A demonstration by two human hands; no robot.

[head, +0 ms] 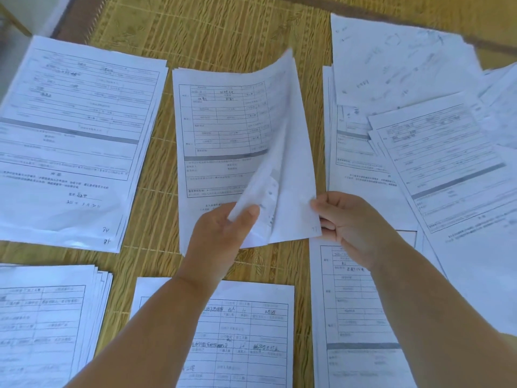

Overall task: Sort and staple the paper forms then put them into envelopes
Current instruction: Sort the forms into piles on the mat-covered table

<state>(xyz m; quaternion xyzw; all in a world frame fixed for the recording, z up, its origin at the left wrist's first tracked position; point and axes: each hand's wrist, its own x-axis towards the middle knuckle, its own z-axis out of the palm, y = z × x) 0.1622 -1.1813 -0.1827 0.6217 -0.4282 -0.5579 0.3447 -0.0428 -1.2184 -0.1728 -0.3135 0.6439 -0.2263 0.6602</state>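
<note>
So I'm over the centre pile of forms point(223, 130), which sits in the middle of the frame on the woven bamboo mat point(218, 32). My left hand point(223, 231) has its thumb curled over the lower edge of a lifted sheet point(285, 152), pinching it from the bottom. My right hand point(347, 219) pinches the same sheet's lower right corner, fingers curled round the edge. The sheet is peeled up and curls away to the right, so the printed form below it shows its table grid.

Around that there are more piles: one stack in the upper left point(75, 130) with handwritten numbers near its bottom corner, one at lower left point(47, 326), one at bottom centre point(246, 331) partly under my left forearm, one at lower right point(349, 317) under my right arm, and a messy fanned-out spread at upper right point(414, 102). All of it lies flat on the mat.
</note>
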